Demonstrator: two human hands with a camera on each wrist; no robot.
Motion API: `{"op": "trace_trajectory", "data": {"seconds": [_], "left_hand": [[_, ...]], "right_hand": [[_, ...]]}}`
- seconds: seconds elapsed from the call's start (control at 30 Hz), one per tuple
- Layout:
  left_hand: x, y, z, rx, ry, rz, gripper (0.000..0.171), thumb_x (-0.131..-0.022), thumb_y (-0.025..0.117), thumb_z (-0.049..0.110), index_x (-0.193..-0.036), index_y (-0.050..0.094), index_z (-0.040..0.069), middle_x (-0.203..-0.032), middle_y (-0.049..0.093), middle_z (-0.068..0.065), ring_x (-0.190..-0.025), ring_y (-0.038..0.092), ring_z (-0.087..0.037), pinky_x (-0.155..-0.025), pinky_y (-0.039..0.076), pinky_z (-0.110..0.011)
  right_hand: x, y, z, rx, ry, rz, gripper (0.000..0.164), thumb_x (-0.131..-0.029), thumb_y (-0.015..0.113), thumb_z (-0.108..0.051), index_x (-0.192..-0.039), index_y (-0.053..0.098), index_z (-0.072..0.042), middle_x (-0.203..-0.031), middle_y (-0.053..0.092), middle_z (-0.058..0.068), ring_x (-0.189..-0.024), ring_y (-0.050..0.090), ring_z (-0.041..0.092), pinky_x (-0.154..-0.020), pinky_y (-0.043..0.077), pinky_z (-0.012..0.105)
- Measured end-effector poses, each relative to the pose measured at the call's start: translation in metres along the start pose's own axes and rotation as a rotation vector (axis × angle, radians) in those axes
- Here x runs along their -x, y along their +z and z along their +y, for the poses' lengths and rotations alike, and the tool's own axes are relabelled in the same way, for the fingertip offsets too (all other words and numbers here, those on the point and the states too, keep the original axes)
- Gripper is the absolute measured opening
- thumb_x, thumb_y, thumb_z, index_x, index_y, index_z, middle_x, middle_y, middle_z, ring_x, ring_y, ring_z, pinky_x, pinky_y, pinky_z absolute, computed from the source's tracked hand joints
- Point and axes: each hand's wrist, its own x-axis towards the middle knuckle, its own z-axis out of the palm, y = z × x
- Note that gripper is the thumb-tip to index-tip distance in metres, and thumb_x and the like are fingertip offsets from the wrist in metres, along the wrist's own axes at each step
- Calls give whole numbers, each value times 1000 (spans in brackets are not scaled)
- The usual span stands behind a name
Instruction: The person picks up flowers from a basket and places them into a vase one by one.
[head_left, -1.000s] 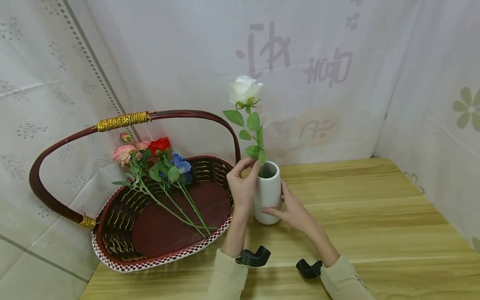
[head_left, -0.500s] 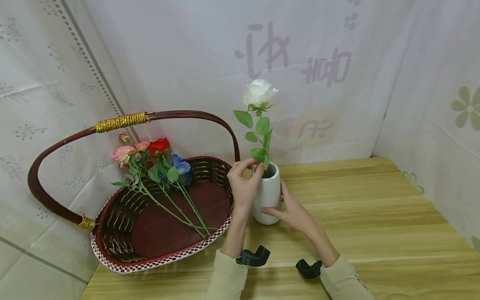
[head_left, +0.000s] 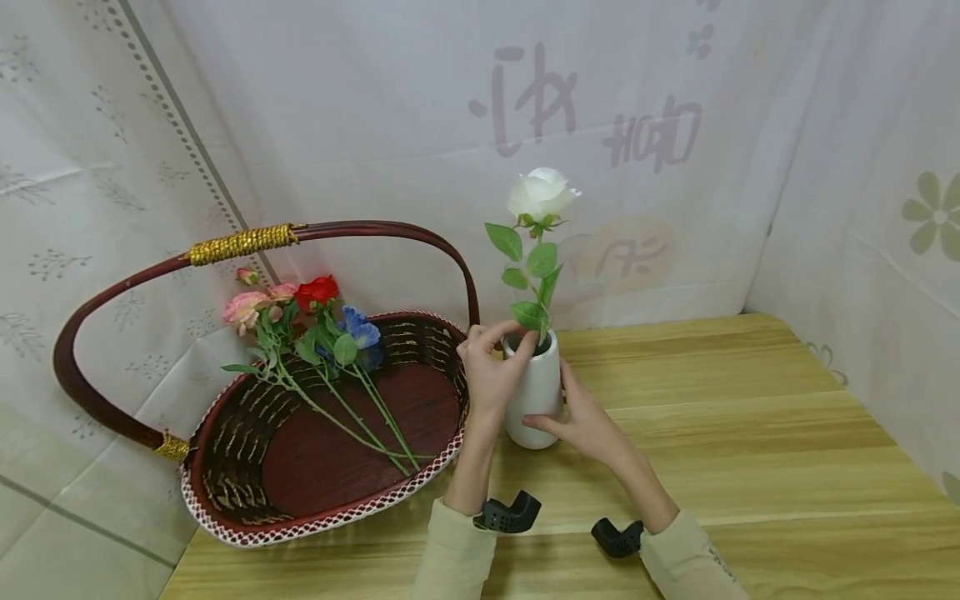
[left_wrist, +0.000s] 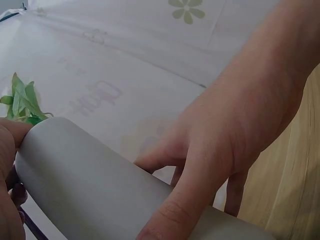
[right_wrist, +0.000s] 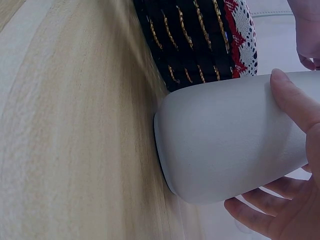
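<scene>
A white rose [head_left: 542, 197] with green leaves stands above the mouth of a white vase [head_left: 534, 400], its lower stem inside. My left hand [head_left: 491, 367] pinches the rose's stem between thumb and fingers, right at the vase's rim. With thumb in front and fingers behind, my right hand [head_left: 588, 421] grips the vase's right side. The right wrist view shows the upright vase [right_wrist: 225, 140] standing on the table, the right thumb and fingers around it. In the left wrist view, green leaves [left_wrist: 25, 100] show beyond the vase's rim, while the flower head is out of sight.
Left of the vase stands a dark red woven basket [head_left: 322, 475] with a tall arched handle [head_left: 360, 229]. Pink, red and blue flowers [head_left: 315, 292] lie in it, their stems pointing toward its front right. A printed curtain [head_left: 360, 108] hangs behind the wooden table [head_left: 750, 433].
The white rose has moved right and slightly down, its stem sinking further into the vase. My left hand has shifted a little right with it. The right hand and vase stay put.
</scene>
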Motion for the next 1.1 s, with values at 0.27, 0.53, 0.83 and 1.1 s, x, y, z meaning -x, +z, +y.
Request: {"op": "trace_trajectory", "data": {"seconds": [0.27,0.53,0.83,1.1], "left_hand": [[-1,-2,1,-32,-26,-46,12,-83,82,12,-92,81,6,-73,66,-6,-76,49,-28,-89,28,-43],[-4,-6,7,-56,-85,-98,10,-81,84,14,-90,83,9,-76,72,-2,-67,48,-16,-80,37,-35],[-6,-7,11,7,-148,-110,10,-81,83,11,-91,84,9,-87,76,-3,-66,46,-11,-61,38,-26],[-6,-10,8,45,-185,-126,12,-86,78,9,-97,82,7,-71,67,-3,-60,44,-10,-55,37,-24]], "right_hand": [[1,0,-1,11,4,2,109,-87,81,-41,-164,6,-21,-157,36,13,-137,45,34,-108,43,57],[-1,0,2,13,5,5,109,-86,81,-42,-163,7,-23,-156,38,10,-137,46,31,-107,44,56],[-1,0,2,7,8,7,108,-87,81,-41,-163,6,-22,-158,34,11,-138,43,33,-108,42,57],[-1,1,1,7,18,1,109,-87,80,-41,-163,6,-22,-158,35,12,-139,43,33,-109,41,57]]}}
